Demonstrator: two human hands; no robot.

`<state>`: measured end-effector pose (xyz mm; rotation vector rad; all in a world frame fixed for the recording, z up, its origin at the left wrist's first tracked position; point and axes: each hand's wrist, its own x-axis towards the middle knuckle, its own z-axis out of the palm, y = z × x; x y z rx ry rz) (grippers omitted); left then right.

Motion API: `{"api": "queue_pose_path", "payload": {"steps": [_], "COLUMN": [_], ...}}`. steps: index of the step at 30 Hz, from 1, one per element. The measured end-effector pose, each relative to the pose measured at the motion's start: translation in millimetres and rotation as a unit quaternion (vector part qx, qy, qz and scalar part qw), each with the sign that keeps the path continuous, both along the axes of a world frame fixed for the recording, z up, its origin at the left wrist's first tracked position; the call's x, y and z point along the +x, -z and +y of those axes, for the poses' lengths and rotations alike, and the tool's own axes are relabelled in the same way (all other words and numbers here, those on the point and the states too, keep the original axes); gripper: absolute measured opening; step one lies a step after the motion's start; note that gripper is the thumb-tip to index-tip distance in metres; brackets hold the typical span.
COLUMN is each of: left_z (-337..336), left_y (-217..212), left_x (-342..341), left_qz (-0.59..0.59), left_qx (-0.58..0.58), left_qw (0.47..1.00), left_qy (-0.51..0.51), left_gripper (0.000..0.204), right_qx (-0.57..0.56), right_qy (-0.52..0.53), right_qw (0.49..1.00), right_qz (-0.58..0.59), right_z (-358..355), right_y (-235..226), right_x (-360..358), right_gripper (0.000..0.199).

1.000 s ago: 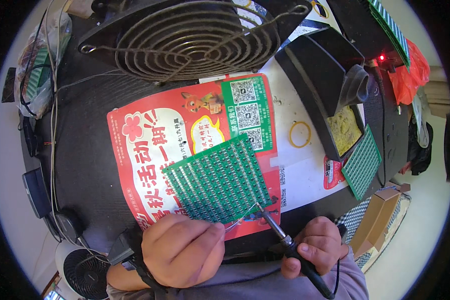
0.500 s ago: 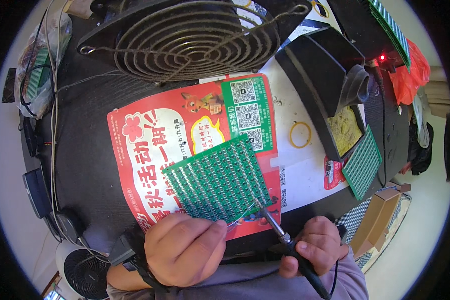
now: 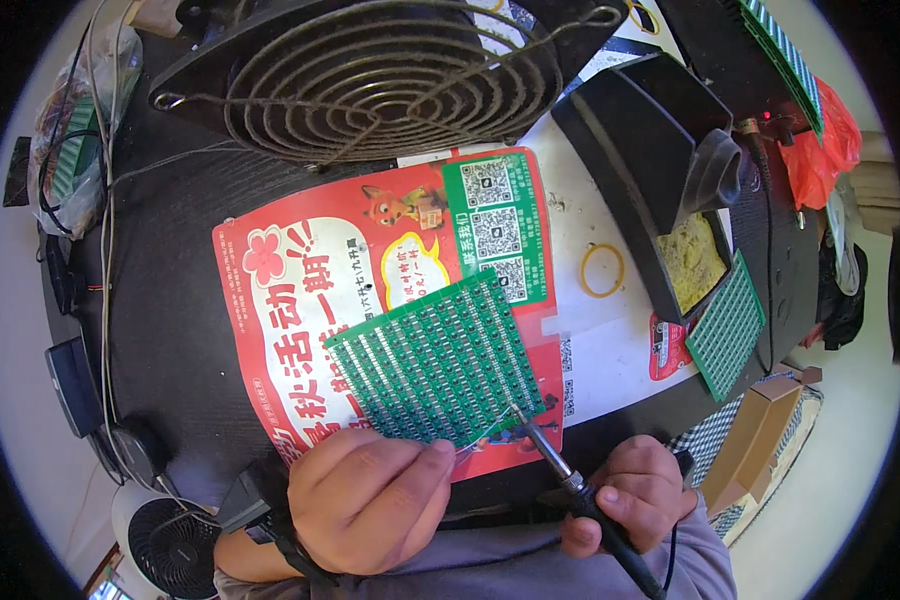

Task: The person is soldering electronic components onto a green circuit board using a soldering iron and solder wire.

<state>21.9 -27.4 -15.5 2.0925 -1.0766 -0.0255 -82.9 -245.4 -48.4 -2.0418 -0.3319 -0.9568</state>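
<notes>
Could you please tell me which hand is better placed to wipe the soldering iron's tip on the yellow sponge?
The right hand seems better placed: it holds the soldering iron, and the yellow sponge lies toward its side. The left hand is farther off, pinching a thin wire.

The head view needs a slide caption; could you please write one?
Soldering iron in right hand, thin wire in left hand, tips close together near one corner of a green circuit board.

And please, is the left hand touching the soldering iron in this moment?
Apart. The head view shows a plain gap: the left hand is to one side, the soldering iron to the other, with grey clothing visible between them.
</notes>
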Motion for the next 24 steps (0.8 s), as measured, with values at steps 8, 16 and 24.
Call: {"api": "queue_pose_path", "payload": {"steps": [8,16,24], "left_z": [-3.1,-3.6,4.9], "left_y": [-2.9,-1.7,-4.4], "left_x": [-1.5,-2.2,-2.7], "left_qz": [0.011,0.007,0.017], "left_qx": [0.016,0.016,-0.002], "left_qw": [1.0,1.0,1.0], "left_qy": [-0.002,-0.001,-0.023], "left_gripper": [0.027,0.029,0.029], "right_qx": [0.024,0.011,0.008], "right_qy": [0.026,0.003,-0.009], "right_qw": [0.999,1.0,1.0], "right_qz": [-0.029,-0.021,0.008], "right_z": [1.7,-0.9,-1.7], "right_y": [3.0,0.1,-3.4], "right_x": [-0.8,-1.2,-2.6], "right_gripper": [0.025,0.023,0.022]}}
